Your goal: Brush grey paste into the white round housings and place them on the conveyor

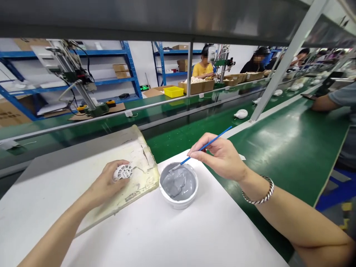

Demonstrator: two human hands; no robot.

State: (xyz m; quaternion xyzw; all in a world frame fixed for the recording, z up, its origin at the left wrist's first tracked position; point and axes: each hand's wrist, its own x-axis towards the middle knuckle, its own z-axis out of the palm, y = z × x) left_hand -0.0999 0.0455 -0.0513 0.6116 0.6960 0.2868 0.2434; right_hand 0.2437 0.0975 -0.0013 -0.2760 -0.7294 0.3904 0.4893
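Note:
Between the thumb and fingers of my left hand (109, 181) is a round white slotted part (124, 172), its vented face turned up. It is held above a worn, yellowed board (139, 163). My right hand (219, 155) pinches a thin blue-handled brush (214, 139), which slants down to the left. The brush's pale tip is in a white tub (179, 204) at the left part of its inner wall. Thick grey paste (179, 183) fills much of the tub, with a lumpy, glossy surface. A braided silver bracelet circles my right wrist.
White sheeting (167, 237) lies under the tub. Beyond runs a green conveyor (178, 133) carrying white parts (240, 114). A slanted metal post (283, 70) stands right, under an overhead shelf (155, 22). Co-workers sit across the line; another person's arm (328, 102) is at the right.

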